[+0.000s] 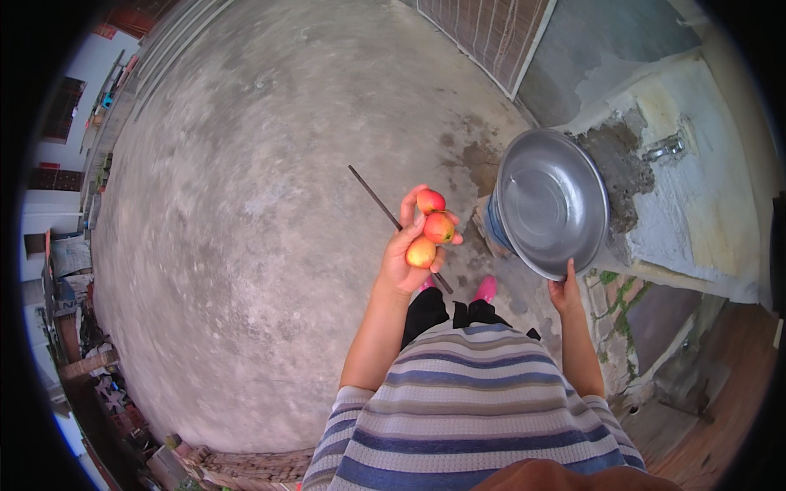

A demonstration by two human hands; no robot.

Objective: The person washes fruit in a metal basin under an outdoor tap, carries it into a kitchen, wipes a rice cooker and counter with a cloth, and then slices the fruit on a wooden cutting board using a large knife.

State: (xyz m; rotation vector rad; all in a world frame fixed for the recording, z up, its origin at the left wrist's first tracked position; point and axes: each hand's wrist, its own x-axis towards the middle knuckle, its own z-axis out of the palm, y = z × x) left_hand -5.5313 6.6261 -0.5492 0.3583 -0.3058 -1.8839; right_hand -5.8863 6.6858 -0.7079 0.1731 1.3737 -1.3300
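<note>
My left hand [402,245] is closed around three small red-and-yellow fruits, which look like small apples. The top fruit [431,201] and the middle fruit [439,228] are redder; the lowest fruit [420,252] is more yellow. A thin dark rod [374,197] passes behind this hand; I cannot tell whether it is held or lies on the ground. My right hand [566,293] grips the near rim of a wide silver metal basin [540,202], with the thumb over the edge. The basin looks tilted, and its bare metal inside shows.
Under the basin's left side a blue object [496,226] is partly hidden. At right, a metal tap [664,148] juts from a whitish, patched wall [712,202]. Concrete ground [233,245] stretches left, with a wet patch [481,166] near the basin. My pink shoe [486,288] shows below.
</note>
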